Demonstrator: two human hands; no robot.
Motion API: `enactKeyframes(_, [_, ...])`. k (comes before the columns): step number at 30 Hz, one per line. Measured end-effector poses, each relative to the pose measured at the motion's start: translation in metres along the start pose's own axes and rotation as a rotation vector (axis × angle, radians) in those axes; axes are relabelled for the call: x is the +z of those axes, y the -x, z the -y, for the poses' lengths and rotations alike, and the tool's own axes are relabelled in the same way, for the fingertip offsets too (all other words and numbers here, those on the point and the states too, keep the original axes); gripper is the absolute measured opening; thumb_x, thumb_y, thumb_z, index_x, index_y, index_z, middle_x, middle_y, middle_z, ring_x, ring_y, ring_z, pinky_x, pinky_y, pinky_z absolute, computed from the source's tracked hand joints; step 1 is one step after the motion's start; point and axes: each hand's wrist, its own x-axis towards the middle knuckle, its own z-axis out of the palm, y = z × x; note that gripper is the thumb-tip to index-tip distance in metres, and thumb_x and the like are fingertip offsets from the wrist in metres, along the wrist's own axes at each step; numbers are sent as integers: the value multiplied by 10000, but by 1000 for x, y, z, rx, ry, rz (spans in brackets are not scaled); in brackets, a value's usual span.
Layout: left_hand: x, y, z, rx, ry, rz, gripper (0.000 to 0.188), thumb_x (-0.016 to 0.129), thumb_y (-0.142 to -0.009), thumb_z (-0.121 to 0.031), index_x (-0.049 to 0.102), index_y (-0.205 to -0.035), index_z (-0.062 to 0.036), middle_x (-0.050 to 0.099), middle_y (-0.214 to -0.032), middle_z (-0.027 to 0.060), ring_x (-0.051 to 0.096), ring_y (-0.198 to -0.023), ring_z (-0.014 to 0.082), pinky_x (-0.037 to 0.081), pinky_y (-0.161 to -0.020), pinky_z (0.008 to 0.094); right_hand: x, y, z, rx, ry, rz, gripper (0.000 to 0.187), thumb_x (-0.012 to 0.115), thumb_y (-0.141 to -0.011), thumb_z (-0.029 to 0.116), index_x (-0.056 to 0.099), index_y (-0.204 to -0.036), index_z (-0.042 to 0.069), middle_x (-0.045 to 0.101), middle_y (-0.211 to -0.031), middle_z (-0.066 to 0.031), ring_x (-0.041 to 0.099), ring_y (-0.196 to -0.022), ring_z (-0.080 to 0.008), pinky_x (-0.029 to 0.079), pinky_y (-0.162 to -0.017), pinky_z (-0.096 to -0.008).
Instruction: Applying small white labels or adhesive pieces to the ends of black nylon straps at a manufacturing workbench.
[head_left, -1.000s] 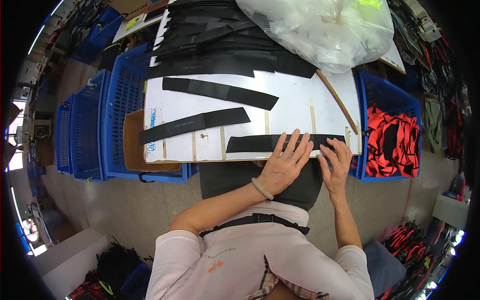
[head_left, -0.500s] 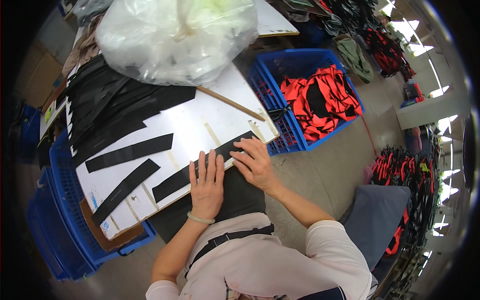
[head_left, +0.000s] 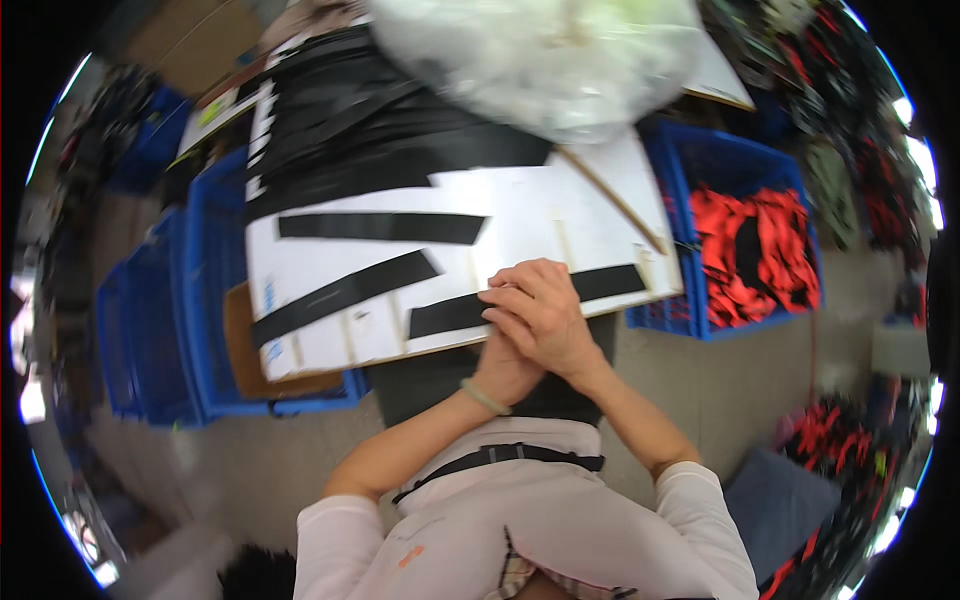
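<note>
A long black fabric strip (head_left: 447, 316) lies flat along the near edge of the white board (head_left: 520, 190). My right hand (head_left: 548, 318) is over the middle of that strip, its fingers pointing left and slightly apart. Beneath it and nearer my body is my left hand (head_left: 508, 368), with a pale bangle (head_left: 484, 397) at the wrist. The right hand covers the left hand's fingers, so what they do is hidden. Farther left lie two loose strips, a straight black one (head_left: 380, 227) and a slanted black one (head_left: 345, 294), apart from both hands.
Many black strips (head_left: 350, 120) are piled at the board's far left. A big clear plastic bag (head_left: 560, 75) stands behind, near a thin wooden stick (head_left: 615, 200). Blue crates flank the board: the right crate (head_left: 665, 165) holds red-and-black pieces (head_left: 750, 255); another blue crate (head_left: 205, 290) is left.
The view has turned, shifting the board rightward in the picture. My hands, earlier side by side with fingers flat on the strip, have come together, the right over the left.
</note>
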Motion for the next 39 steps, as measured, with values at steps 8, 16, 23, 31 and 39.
enactKeyframes(8, [-5, 3, 5, 125, -502, 120, 539, 399, -934, -260, 344, -1426, -49, 330, -1494, 151, 323, -1373, 354, 274, -1107, 546, 74, -40, 3, -143, -48, 403, 219, 760, -664, 103, 656, -855, 75, 583, -831, -56, 541, -828, -234, 388, -778, -357])
enactKeyframes(16, [-5, 3, 8, 206, -569, 112, 567, 445, -910, -281, 360, -1403, -13, 321, -1490, 175, 310, -1373, 391, 257, -1110, 563, 84, -47, 2, 97, -247, 411, 157, 778, -660, 97, 639, -719, 54, 577, -647, -24, 507, -694, -190, 349, -777, -329])
enactKeyframes(23, [-2, 5, 8, 205, -532, 106, 592, 462, -901, -303, 355, -1404, -12, 300, -1500, 181, 280, -1385, 403, 241, -1111, 576, 85, -43, 2, 120, -220, 418, 149, 784, -645, 151, 698, -707, 47, 591, -650, -34, 525, -701, -220, 352, -742, -355])
enactKeyframes(31, [-7, -1, 6, 200, -535, 131, 574, 450, -905, -286, 352, -1402, -17, 299, -1499, 177, 288, -1384, 387, 250, -1114, 563, 84, -46, 0, 110, -214, 387, 139, 778, -652, 150, 697, -710, 53, 599, -665, -38, 527, -715, -220, 355, -742, -354])
enactKeyframes(39, [-47, -4, 7, 278, -377, 35, 335, 604, -788, -105, 650, -1118, -69, 519, -1098, 178, 516, -1023, 337, 446, -899, 428, 34, -95, -5, 398, -608, 204, 142, 736, -776, 106, 702, -879, 15, 652, -785, -31, 586, -735, -95, 463, -687, -256])
